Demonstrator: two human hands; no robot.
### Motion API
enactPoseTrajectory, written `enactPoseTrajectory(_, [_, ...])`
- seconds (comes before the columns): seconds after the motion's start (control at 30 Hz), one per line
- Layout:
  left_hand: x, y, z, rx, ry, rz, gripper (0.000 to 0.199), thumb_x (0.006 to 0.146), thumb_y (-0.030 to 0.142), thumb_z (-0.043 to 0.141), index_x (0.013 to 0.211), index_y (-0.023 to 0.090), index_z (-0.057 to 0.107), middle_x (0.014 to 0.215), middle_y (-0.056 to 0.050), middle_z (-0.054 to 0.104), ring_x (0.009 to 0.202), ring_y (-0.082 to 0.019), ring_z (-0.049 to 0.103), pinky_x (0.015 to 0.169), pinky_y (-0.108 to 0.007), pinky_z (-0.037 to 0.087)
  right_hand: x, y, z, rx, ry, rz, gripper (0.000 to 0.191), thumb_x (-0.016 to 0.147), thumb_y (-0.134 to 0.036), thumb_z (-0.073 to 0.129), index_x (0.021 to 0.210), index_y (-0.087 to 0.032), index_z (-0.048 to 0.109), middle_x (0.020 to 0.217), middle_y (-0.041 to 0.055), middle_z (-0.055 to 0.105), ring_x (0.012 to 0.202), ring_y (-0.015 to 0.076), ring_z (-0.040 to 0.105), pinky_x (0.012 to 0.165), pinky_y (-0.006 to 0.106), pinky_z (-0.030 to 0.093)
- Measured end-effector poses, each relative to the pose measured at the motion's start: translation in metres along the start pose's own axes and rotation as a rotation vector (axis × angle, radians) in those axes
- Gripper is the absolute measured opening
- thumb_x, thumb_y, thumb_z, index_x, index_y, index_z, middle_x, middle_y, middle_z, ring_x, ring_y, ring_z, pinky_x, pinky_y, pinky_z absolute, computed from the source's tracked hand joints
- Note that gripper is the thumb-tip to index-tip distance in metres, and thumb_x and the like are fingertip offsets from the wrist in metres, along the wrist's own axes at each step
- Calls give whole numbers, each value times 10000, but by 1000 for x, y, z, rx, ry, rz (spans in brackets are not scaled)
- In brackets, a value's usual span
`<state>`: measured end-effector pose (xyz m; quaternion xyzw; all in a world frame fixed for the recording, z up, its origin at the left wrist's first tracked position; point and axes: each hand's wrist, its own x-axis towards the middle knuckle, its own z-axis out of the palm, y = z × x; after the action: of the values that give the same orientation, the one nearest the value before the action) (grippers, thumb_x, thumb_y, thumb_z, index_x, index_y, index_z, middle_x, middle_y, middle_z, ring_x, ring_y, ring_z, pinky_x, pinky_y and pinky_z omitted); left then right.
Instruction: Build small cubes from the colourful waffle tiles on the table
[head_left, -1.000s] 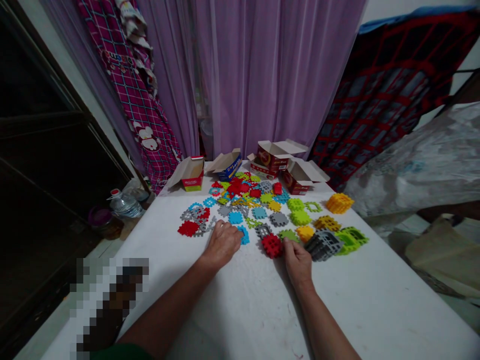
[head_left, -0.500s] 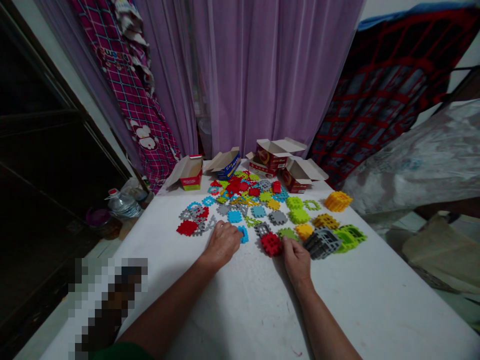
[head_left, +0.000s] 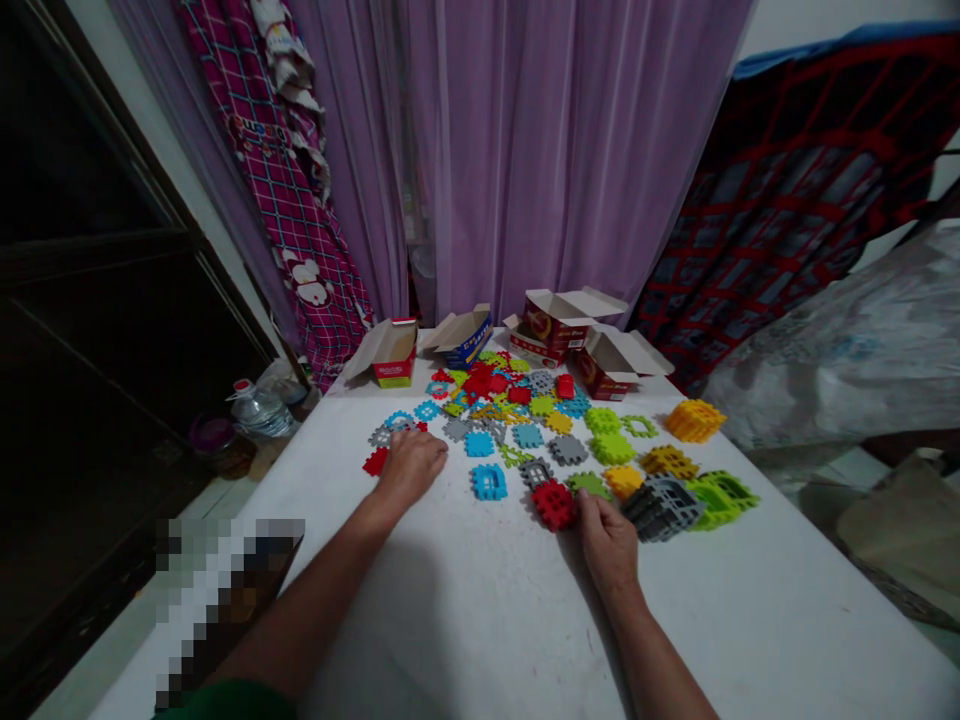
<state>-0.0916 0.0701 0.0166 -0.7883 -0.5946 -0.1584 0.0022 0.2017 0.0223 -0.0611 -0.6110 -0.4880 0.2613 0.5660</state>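
My left hand (head_left: 411, 468) is lowered over the flat notched plastic pieces at the left, its fingers partly spread and bent down. It covers part of some grey pieces (head_left: 381, 436) and is near a red piece (head_left: 376, 461). My right hand (head_left: 611, 545) rests closed on the table, thumb and fingers together; whatever is inside is hidden. Its fingertips are against or just before a green notched stack (head_left: 589, 485), beside a red stack (head_left: 554, 505). A blue stack with window openings (head_left: 489, 482) lies between my hands, touched by neither.
Grey (head_left: 664, 508), lime (head_left: 724, 499) and yellow (head_left: 695, 421) stacks stand at the right. Mixed loose pieces (head_left: 487, 382) are heaped farther back. Behind them are open cartons, including a red one (head_left: 395, 368) and a blue one (head_left: 470, 347). A water bottle (head_left: 259, 410) stands beyond the left table edge.
My left hand has moved away from the blue window stack, leftward to the grey and red pieces. My right hand stays by the green stack. The view has shifted slightly.
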Motion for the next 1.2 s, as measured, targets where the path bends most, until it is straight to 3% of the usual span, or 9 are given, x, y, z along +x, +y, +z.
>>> enactPoseTrajectory(0.1, [20,-53,-15,81,-25,-258,266,892,264,520,1037,240,742,1095,-81,734,1059,-268,620,949,-401,408,-1,-1,1,-6,16,-4,503,829,-620,521,535,-228,404,521,-54,333,531,119,356,516,264,294])
enactPoseTrajectory(0.2, [39,-96,-24,116,-159,-500,342,886,263,503,1150,224,716,1243,-90,691,1138,-263,612,939,-343,440,-4,-7,1,-7,26,-7,501,837,-603,526,531,-235,377,515,-55,324,523,118,342,508,266,283])
enactPoseTrajectory(0.37, [68,-125,-19,89,-255,-531,296,822,304,585,1061,253,752,1153,-45,738,1040,-223,666,823,-257,481,-4,-9,-1,-32,14,10,475,833,-578,531,534,-231,405,519,-49,354,527,122,365,515,261,307])
enactPoseTrajectory(0.57, [92,-130,-6,47,-346,-543,114,667,253,702,759,202,746,835,-57,768,785,-186,686,668,-215,463,4,7,-7,-53,-69,7,520,784,-658,553,520,-217,471,499,-33,413,507,128,391,484,258,336])
enactPoseTrajectory(0.73, [90,-131,-13,-10,-232,-540,156,738,277,630,840,193,714,857,-55,745,788,-182,663,642,-222,447,1,2,-5,-50,-45,19,556,790,-698,536,533,-206,496,514,-26,436,528,133,411,499,255,345])
enactPoseTrajectory(0.9, [75,-118,-22,-177,-81,-484,313,792,363,594,1048,207,683,876,-9,712,777,-157,640,648,-223,455,-2,-5,-3,-39,4,2,549,818,-674,521,523,-219,434,511,-36,387,525,125,363,498,262,305])
enactPoseTrajectory(1.07, [50,-98,-20,-601,43,-461,317,705,382,669,936,168,707,700,21,650,657,-149,599,597,-235,457,-1,-3,-4,-28,-39,6,540,793,-673,547,520,-223,427,508,-37,374,515,126,366,491,265,305])
enactPoseTrajectory(1.2, [21,-70,-20,-492,76,-410,247,765,331,650,967,205,716,786,11,688,708,-150,622,662,-246,484,-2,-6,-3,-30,4,6,518,816,-638,541,531,-224,414,518,-43,346,520,121,352,503,267,296])
